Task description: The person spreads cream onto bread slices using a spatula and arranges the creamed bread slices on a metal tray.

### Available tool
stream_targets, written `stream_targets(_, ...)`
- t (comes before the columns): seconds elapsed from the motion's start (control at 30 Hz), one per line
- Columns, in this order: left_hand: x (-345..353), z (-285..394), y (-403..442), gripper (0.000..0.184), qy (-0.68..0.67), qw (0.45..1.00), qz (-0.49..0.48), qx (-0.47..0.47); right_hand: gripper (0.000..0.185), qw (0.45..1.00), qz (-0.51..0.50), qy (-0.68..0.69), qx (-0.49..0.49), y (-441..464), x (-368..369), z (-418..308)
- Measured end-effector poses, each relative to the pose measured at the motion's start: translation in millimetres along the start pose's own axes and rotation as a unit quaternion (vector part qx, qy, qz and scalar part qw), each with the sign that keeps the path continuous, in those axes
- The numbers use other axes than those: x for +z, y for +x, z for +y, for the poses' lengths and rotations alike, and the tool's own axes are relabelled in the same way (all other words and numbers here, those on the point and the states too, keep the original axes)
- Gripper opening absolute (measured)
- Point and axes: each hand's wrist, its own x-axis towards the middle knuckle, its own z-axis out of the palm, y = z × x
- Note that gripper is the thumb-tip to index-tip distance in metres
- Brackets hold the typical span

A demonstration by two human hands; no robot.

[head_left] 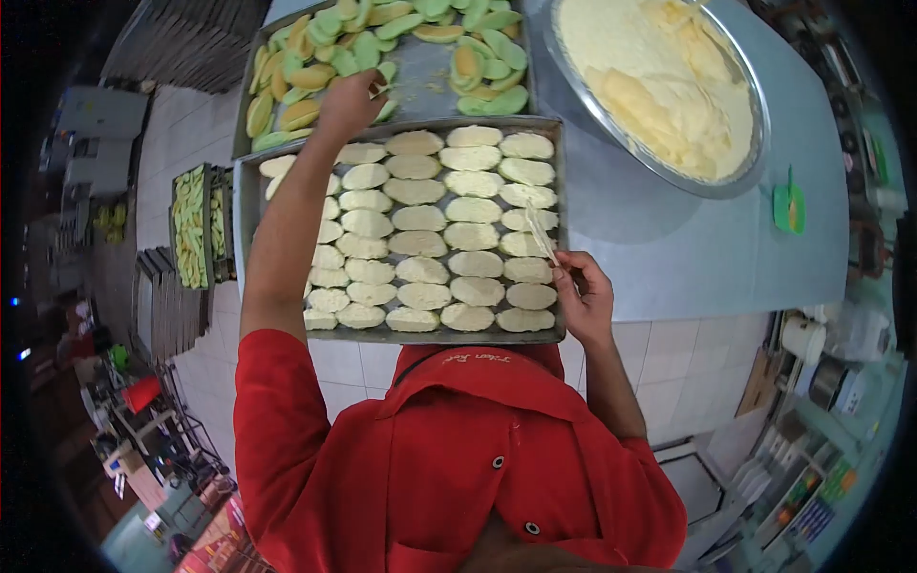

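My left hand (351,101) reaches into the upper metal tray (420,72), its fingers closed on a thin green oval cake (381,89). Around it lie many loose oval cakes, green on one face and golden brown on the other. In my right hand (585,294), at the near tray's right edge, is a thin cream-smeared spatula (541,232), its tip pointing up over the cakes. The near tray (561,181) holds rows of oval cakes (418,218) coated in pale cream. My left forearm hides part of its left side.
A large steel bowl (755,143) of pale yellow cream stands on the table (707,258) at the upper right. Further right is a small green container (789,208) with a handle sticking up. Left of the table, lower down, are more filled trays (191,229) and stacked trays (170,296).
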Motion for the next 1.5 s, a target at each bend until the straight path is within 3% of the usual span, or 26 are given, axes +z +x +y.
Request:
stream_targets(0.07,10.4,2.6,22.0,0.026,0.157,0.972,-0.173,-0.020,0.019,0.999,0.037,0.025,0.009,-6.8,-12.1,-7.7)
stream_targets(0.13,25.9,14.4,36.4,0.031,0.127,0.977,-0.170,-0.009,0.020,0.998,0.058,0.022,0.032,-14.7,-25.9,-10.6)
stream_targets(0.2,43.5,30.4,49.1,0.030,0.019,0.996,-0.090,-0.017,0.021,0.996,0.073,0.019,0.054,-18.3,-34.9,-7.7)
stream_targets(0.23,52.1,38.9,56.4,0.041,-0.008,0.999,-0.046,-0.022,0.021,0.995,0.076,0.028,0.051,-19.7,-38.2,-4.7)
stream_targets(0.27,61.7,45.6,66.4,0.041,-0.007,0.999,-0.048,-0.019,0.020,0.995,0.079,0.037,0.047,-20.0,-41.2,-2.6)
stream_targets(0.37,89.1,60.6,90.7,0.071,0.076,0.992,0.000,-0.099,0.020,0.995,0.076,0.046,0.039,-19.4,-44.9,-3.9)
stream_targets(0.4,93.7,59.9,98.2,0.071,0.076,0.993,-0.001,-0.096,0.020,0.995,0.079,0.046,0.039,-19.0,-47.5,-4.7)
stream_targets(0.47,101.9,57.3,109.0,0.069,0.118,0.974,-0.114,-0.154,0.021,0.998,0.058,0.017,0.033,-20.9,-52.3,-6.1)
stream_targets(0.53,98.5,56.8,109.2,0.059,0.094,0.972,-0.126,-0.174,0.021,0.997,0.071,0.022,0.025,-24.1,-55.5,-5.7)
stream_targets(0.57,99.5,42.6,107.9,0.053,-0.042,0.969,-0.114,-0.217,0.022,0.996,0.079,0.026,0.016,-24.8,-56.3,-5.5)
stream_targets(0.63,81.2,56.0,91.8,0.035,-0.316,0.901,-0.079,-0.287,0.022,0.996,0.084,0.030,0.020,-28.1,-59.2,-4.6)
stream_targets(0.67,73.9,54.3,79.5,0.035,-0.315,0.902,-0.073,-0.286,0.022,0.995,0.088,0.032,0.027,-28.6,-59.3,-3.8)
stream_targets(0.73,57.1,48.4,55.0,0.034,-0.653,0.708,-0.055,-0.264,0.022,0.995,0.081,0.054,0.026,-27.7,-56.3,-3.0)
stream_targets(0.87,25.7,57.3,-4.3,0.035,-0.707,0.683,-0.053,-0.175,0.022,0.996,0.034,0.077,0.018,-13.9,-37.9,-6.1)
stream_targets(0.93,28.9,35.7,-18.6,0.039,-0.593,0.761,0.075,-0.253,0.022,0.997,-0.001,0.072,0.003,-2.6,-22.2,-5.9)
stream_targets(1.0,18.0,25.1,-30.2,0.031,-0.591,0.743,0.125,-0.287,0.022,0.997,-0.036,0.066,-0.013,6.4,-2.2,-13.2)
stream_targets(1.07,7.7,13.7,-39.5,0.031,-0.689,0.656,0.147,-0.270,0.022,0.995,-0.072,0.063,-0.021,11.9,19.1,-26.5)
stream_targets(1.13,-8.4,21.0,-68.8,0.035,-0.693,0.668,0.127,-0.242,0.022,0.994,-0.085,0.048,-0.040,12.9,37.6,-30.1)
stream_targets(1.27,-32.8,51.6,-149.9,0.059,-0.777,0.619,-0.027,-0.110,0.023,0.991,-0.089,0.085,-0.055,21.3,80.1,-37.3)
stream_targets(1.37,-29.1,58.1,-205.2,0.063,-0.838,0.531,-0.080,-0.100,0.019,0.990,-0.076,-0.002,-0.118,25.1,111.3,-49.6)
stream_targets(1.4,-32.6,66.9,-219.9,0.062,-0.847,0.513,-0.074,-0.114,0.019,0.990,-0.078,-0.005,-0.118,27.6,121.2,-55.0)
stream_targets(1.47,-30.3,72.5,-242.9,0.062,-0.867,0.479,-0.069,-0.119,0.017,0.962,-0.097,-0.077,-0.243,33.2,140.4,-66.8)
stream_targets(1.5,-28.4,73.3,-252.6,0.062,-0.868,0.478,-0.067,-0.116,0.022,0.963,-0.105,-0.072,-0.237,28.3,150.7,-84.6)
